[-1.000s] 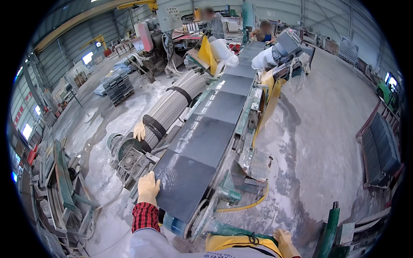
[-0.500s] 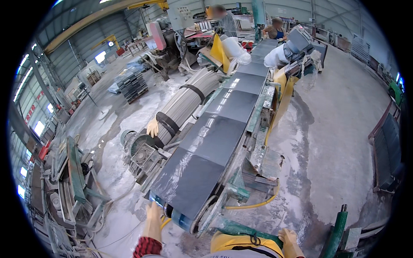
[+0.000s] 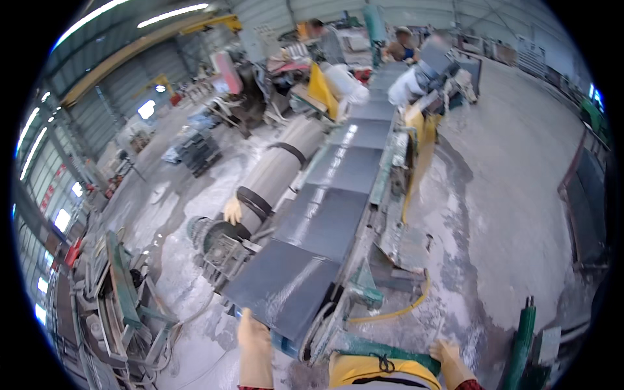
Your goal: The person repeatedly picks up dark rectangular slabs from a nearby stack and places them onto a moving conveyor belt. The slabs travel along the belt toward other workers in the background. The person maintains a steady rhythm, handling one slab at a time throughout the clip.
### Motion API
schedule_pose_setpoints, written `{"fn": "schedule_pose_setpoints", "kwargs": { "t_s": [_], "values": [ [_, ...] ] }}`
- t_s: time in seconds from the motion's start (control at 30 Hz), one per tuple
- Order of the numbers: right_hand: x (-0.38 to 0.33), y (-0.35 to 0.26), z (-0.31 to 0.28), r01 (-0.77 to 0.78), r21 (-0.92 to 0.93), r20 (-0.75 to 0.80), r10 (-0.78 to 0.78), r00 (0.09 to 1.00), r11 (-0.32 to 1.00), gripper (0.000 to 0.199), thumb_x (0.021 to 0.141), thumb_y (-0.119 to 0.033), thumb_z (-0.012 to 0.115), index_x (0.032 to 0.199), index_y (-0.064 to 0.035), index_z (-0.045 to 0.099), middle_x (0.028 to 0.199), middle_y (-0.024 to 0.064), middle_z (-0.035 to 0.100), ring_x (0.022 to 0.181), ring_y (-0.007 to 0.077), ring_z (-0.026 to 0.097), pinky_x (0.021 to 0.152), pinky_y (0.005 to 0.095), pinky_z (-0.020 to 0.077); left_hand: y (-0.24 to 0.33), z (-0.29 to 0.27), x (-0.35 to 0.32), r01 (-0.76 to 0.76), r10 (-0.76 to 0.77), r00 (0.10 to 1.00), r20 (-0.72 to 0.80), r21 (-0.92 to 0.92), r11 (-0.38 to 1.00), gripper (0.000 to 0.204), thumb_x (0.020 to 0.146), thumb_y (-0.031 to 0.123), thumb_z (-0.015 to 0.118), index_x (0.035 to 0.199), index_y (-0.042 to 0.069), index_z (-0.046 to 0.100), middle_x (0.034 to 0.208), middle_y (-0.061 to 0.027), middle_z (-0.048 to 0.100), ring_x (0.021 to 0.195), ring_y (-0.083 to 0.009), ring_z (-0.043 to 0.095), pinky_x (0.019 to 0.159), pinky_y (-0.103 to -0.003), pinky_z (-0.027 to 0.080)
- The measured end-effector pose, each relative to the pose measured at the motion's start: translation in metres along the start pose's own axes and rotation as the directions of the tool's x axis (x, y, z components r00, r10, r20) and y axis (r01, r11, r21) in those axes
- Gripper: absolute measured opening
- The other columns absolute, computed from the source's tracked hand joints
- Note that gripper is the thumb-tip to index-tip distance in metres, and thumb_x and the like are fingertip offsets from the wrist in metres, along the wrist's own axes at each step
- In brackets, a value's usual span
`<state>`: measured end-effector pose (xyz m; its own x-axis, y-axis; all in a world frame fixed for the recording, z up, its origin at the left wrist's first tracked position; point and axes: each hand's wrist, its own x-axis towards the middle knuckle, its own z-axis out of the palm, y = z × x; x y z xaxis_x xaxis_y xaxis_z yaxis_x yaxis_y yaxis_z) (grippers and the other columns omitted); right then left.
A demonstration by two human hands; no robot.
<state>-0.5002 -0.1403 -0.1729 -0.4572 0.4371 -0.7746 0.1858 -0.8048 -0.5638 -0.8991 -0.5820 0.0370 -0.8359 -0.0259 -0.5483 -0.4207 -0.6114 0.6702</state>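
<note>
A line of dark flat slabs lies end to end on the conveyor. At the near left corner of the closest slab [image 3: 284, 283], my left hand [image 3: 253, 341], in a pale yellow glove, touches the edge. Its fingers are bent and partly hidden, blurred by motion. My right hand [image 3: 450, 359], gloved the same way, rests by the right end of a green bar [image 3: 364, 342] in front of my body, fingers loosely apart and holding nothing. Beneath the slab's near edge shows part of the conveyor's end [image 3: 316, 335].
Left of the conveyor lie a motor [image 3: 227, 257] and a long grey bundled roll [image 3: 279, 166] with a pale glove [image 3: 232, 211] on it. A green post [image 3: 522, 341] rises at right. Scrap frames [image 3: 120, 286] lie at left. Two people stand beyond the far end.
The view has shifted and blurred. My left hand has come up and inward against the slab's near left corner. My right hand stays by the green bar.
</note>
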Motion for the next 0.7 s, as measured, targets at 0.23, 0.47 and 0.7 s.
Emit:
{"fn": "schedule_pose_setpoints", "kwargs": {
  "t_s": [0.23, 0.47, 0.7],
  "values": [
    [-0.042, -0.024, 0.046, 0.093, -0.179, -0.206, -0.13, 0.97, 0.979, 0.028, 0.097, -0.024, 0.062, 0.117, -0.0039, 0.062, 0.097, 0.0126, 0.072, 0.079, 0.0234, 0.07, 0.065, 0.0332, 0.0579, 0.005, 0.103, -0.035, -0.027, 0.031, 0.972, 0.232, -0.019, 0.999, 0.052, 0.095, 0.03, 0.059, 0.136, -0.001, 0.05, 0.139, -0.02, 0.053, 0.122, -0.0365, 0.056, 0.105, -0.048, 0.046],
    [-0.086, -0.015, 0.076, 0.138, -0.071, -0.062, -0.143, 0.988, 0.988, 0.037, 0.098, -0.028, 0.063, 0.125, -0.0038, 0.06, 0.108, 0.0123, 0.072, 0.086, 0.0203, 0.071, 0.074, 0.0305, 0.0577, 0.019, 0.102, -0.053, -0.006, -0.021, 0.966, 0.257, 0.103, 0.995, 0.061, 0.074, 0.009, 0.057, 0.132, -0.006, 0.049, 0.131, -0.0222, 0.058, 0.117, -0.0404, 0.059, 0.103, -0.053, 0.049],
    [-0.12, -0.029, 0.082, 0.203, -0.035, -0.001, -0.203, 0.979, 0.979, 0.039, 0.098, -0.026, 0.063, 0.127, -0.0007, 0.059, 0.113, 0.015, 0.07, 0.092, 0.0205, 0.069, 0.079, 0.0302, 0.0575, 0.037, 0.097, -0.117, -0.068, -0.013, 0.893, 0.45, 0.163, 0.984, 0.072, 0.069, 0.018, 0.064, 0.134, -0.009, 0.046, 0.13, -0.0257, 0.058, 0.112, -0.043, 0.062, 0.099, -0.053, 0.052]
  ]
}}
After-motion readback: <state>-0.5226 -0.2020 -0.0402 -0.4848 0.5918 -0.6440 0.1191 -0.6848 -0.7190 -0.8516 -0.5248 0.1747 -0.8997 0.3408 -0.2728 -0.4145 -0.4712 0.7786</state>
